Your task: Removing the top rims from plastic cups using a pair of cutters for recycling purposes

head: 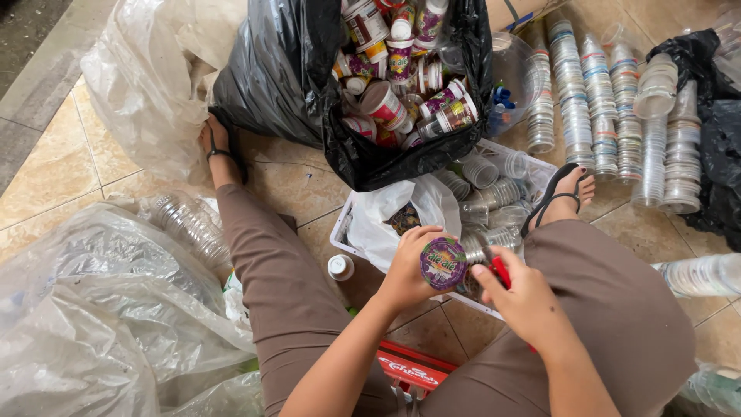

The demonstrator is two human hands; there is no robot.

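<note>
Taking the white crate (340, 232) on the tiled floor (85, 154) as the landmark: the left hand (405, 270) is just at its near edge, fingers wrapped round a plastic cup (443, 263) with a purple foil lid, held lid-up over the crate's near rim. The right hand (525, 297) is beside it, also on the near side of the crate, closed on a red-handled cutter (498, 266) whose tip meets the cup's lid edge. Inside the crate lie clear, stripped cups (494, 193) and a white plastic bag (394, 208). Beyond the crate, on its far side, a black bag (293, 69) gapes open, full of sealed cups with printed lids. To the crate's far right, rows of stacked clear cups (602, 100) lie on the floor. A small white bottle (340, 267) stands just left of the crate's near corner, and big clear plastic sacks (100, 309) sit well to the left.

The risk, as I judge it, lies in the blade working towards the left thumb and fingers: the cup is thin and slippery, so a slip off the lid rim could nick the hand holding it. Squeezing too hard could also crush the cup, or spill any leftover liquid onto the lap
</note>
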